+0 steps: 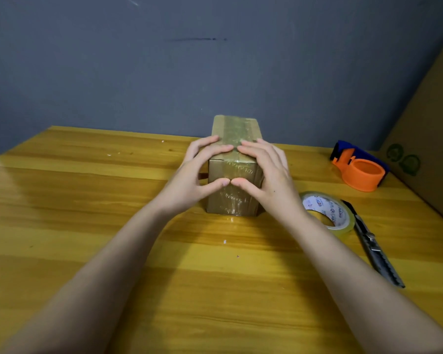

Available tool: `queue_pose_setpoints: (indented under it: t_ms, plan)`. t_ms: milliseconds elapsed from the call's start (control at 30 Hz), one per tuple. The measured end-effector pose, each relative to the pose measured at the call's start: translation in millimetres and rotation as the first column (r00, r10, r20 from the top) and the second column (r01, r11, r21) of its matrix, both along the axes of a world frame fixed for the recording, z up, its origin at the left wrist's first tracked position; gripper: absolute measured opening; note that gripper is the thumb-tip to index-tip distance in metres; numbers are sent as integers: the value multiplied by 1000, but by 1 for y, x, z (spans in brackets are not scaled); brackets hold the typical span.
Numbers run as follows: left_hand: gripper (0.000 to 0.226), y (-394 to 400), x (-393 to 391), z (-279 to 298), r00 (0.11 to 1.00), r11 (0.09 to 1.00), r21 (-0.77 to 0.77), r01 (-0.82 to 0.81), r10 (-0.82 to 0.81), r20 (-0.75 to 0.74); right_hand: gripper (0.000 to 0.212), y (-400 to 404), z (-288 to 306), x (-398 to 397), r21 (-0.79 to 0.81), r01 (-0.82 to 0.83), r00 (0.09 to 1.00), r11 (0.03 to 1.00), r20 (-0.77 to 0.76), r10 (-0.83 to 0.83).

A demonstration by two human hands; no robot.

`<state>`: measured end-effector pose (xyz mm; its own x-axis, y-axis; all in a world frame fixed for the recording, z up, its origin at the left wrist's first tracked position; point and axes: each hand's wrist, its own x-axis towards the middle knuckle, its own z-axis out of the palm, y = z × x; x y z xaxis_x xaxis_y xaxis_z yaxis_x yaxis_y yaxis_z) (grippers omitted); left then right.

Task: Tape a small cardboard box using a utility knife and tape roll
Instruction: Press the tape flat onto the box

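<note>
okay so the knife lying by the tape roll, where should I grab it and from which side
Grip the knife around its near handle half, coming from above on its right. It lies flat on the table, and its far tip sits close beside the tape roll, so the near end looks freer.

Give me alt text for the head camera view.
Both hands, left hand and right hand, press on a taped box on a wooden table. To its right lie a tape roll, knife and orange dispenser.
</note>
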<state>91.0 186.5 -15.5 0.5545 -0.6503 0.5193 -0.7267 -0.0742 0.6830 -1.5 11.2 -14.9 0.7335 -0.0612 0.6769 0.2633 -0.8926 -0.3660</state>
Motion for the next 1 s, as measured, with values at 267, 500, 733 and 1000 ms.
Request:
queue_pose_setpoints:
  t_ms: [267,500,733,1000]
  plan:
    - [68,-2,-3,0,1000,1000,11,-8,8,4,71,-6,2,-1,-53,-33,997,998,-74,29]
    - [40,-23,-17,-5,977,958,-193,-212,209,-36,39,-3,3,-1,145,-78,997,986,-9,80]
    - [42,-25,-16,-7,970,947,-213,-241,243,-15,37,-4,3,-2,84,-64,998,994,-15,65]
    - [55,-17,-13,-5,979,978,-95,-188,194,61,51,-11,9,-9,-42,-60,985,997,-164,53]
